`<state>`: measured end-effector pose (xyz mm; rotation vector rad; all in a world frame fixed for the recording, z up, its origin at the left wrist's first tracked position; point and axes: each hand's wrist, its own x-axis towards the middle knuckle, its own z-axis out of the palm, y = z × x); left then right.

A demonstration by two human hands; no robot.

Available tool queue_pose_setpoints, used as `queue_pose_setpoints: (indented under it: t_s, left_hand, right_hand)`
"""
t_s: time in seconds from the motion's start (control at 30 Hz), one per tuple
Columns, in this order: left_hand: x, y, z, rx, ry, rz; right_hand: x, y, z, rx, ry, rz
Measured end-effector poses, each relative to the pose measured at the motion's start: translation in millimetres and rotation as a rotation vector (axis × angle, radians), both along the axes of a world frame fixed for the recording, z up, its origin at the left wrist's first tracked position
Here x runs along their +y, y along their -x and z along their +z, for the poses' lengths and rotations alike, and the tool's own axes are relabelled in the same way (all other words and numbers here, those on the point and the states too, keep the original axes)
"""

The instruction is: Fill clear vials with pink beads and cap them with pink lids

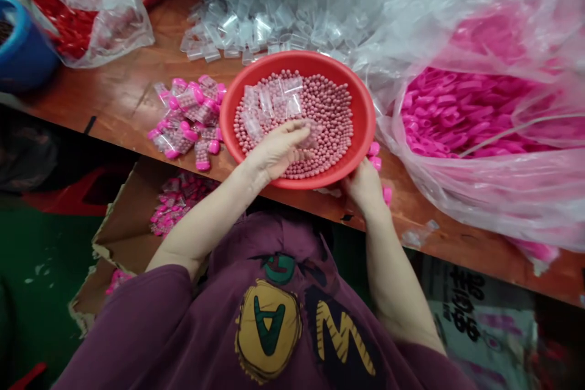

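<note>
A red bowl on the table holds many small dusty-pink beads. Several clear plastic tubes lie on the beads at its left side. Over the bowl, my left hand is closed with a clear tube at its fingertips, low over the beads. My right hand is at the bowl's near right edge, beside a few pink caps; the rim hides its fingers. Left of the bowl lies a pile of bead-filled tubes with pink caps.
Loose clear tubes are heaped behind the bowl. To the right is a plastic bag of bright pink pieces. A bag of red pieces and a blue bucket stand far left. Below the table edge is a cardboard box with filled tubes.
</note>
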<state>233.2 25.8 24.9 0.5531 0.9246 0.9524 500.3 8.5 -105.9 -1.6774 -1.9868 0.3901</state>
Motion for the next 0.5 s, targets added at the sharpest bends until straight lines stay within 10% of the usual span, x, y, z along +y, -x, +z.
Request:
queue_pose_setpoints:
  t_s: [0.5]
  left_hand:
    - [-8.5, 7.4, 2.7, -0.323, 0.02, -0.066]
  right_hand:
    - [-17.9, 4.0, 21.0, 0.043, 0.092, -0.223]
